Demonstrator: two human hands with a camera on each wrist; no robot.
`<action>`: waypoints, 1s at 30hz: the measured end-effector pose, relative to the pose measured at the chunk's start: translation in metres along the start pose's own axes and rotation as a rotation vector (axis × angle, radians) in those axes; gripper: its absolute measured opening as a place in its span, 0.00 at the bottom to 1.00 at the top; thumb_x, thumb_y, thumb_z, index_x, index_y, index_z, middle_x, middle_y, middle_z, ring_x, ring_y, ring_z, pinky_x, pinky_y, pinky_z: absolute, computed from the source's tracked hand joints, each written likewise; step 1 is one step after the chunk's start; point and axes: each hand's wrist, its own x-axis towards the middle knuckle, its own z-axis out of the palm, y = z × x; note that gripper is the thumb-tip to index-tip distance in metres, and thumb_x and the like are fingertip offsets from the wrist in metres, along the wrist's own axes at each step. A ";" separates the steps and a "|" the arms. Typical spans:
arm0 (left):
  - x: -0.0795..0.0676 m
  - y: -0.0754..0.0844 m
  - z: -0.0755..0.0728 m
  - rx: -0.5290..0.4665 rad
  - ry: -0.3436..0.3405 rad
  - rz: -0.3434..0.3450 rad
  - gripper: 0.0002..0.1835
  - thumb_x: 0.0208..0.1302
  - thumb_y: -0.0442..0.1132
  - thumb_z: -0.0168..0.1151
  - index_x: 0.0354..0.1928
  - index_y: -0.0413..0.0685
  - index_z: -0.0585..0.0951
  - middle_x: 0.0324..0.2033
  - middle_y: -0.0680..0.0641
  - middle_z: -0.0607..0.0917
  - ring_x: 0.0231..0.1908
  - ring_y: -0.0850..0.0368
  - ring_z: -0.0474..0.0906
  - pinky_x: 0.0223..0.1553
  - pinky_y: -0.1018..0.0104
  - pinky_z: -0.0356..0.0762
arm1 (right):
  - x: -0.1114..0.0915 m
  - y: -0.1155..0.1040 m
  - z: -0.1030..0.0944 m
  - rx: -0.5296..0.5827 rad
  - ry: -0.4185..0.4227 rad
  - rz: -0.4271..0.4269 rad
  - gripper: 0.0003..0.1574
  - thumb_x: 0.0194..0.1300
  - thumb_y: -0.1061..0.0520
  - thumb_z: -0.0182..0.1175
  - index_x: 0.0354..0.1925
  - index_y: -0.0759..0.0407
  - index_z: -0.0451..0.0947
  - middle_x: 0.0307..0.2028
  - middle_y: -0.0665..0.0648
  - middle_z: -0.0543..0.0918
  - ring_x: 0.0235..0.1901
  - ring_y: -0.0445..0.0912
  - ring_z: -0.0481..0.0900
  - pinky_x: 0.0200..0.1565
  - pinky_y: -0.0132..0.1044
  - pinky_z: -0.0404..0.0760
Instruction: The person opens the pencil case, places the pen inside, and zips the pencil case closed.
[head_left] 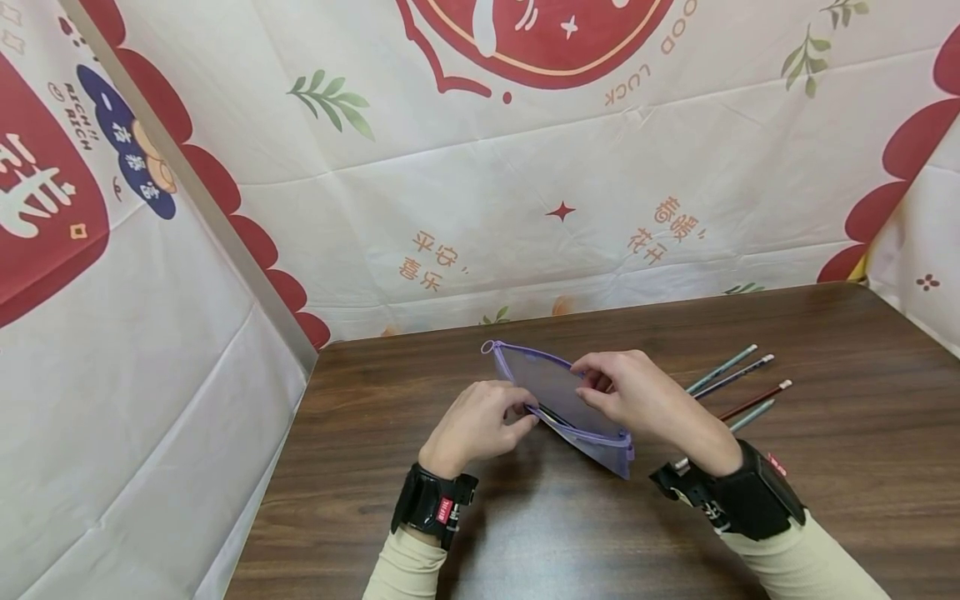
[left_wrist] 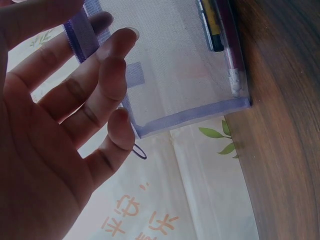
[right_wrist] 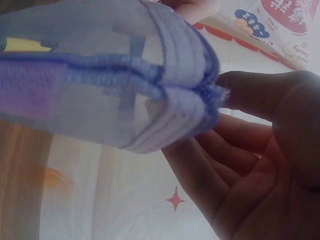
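A purple mesh zipper pouch (head_left: 551, 383) stands tilted over the table, its mouth spread apart. My left hand (head_left: 483, 421) pinches the near edge of the mouth, with several fingers inside the rim in the left wrist view. At the far edge, my right hand (head_left: 633, 387) holds the rim between thumb and fingers. Through the mesh show a yellow-and-black pen (left_wrist: 212, 25) and a dark red pencil (left_wrist: 233, 60) with a white eraser end. A ring-shaped zipper pull (head_left: 487, 347) hangs off the pouch's far left corner.
Several pencils lie fanned on the table to the right, partly behind my right forearm, among them a teal pencil (head_left: 723, 367) and a brown pencil (head_left: 757, 400). The dark wooden table (head_left: 337, 483) meets a printed white cloth (head_left: 517, 200) behind and at the sides.
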 end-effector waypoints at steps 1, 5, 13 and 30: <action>0.000 0.000 0.000 -0.001 0.000 0.000 0.10 0.58 0.45 0.61 0.38 0.52 0.85 0.28 0.57 0.85 0.29 0.64 0.79 0.29 0.72 0.74 | 0.000 0.000 0.000 0.000 0.003 -0.003 0.13 0.55 0.64 0.63 0.41 0.65 0.81 0.25 0.51 0.83 0.26 0.39 0.78 0.26 0.37 0.80; 0.000 0.000 0.000 -0.002 -0.002 -0.002 0.10 0.58 0.45 0.61 0.39 0.51 0.86 0.28 0.58 0.84 0.29 0.65 0.78 0.28 0.73 0.74 | 0.000 0.000 -0.001 -0.001 0.015 -0.017 0.13 0.55 0.64 0.64 0.41 0.65 0.81 0.26 0.53 0.84 0.26 0.39 0.78 0.26 0.37 0.81; 0.000 0.000 0.000 0.001 0.005 0.003 0.10 0.58 0.45 0.61 0.38 0.52 0.86 0.28 0.58 0.84 0.28 0.66 0.77 0.28 0.73 0.74 | 0.000 -0.001 -0.003 0.013 0.013 -0.017 0.12 0.55 0.65 0.64 0.41 0.66 0.81 0.27 0.53 0.84 0.26 0.40 0.79 0.27 0.37 0.81; 0.000 -0.001 0.002 0.002 0.006 -0.001 0.10 0.58 0.45 0.61 0.38 0.53 0.86 0.29 0.58 0.85 0.29 0.67 0.77 0.30 0.73 0.75 | -0.007 0.008 -0.029 -0.007 0.055 0.039 0.11 0.55 0.64 0.64 0.40 0.63 0.81 0.28 0.54 0.85 0.28 0.41 0.79 0.29 0.40 0.81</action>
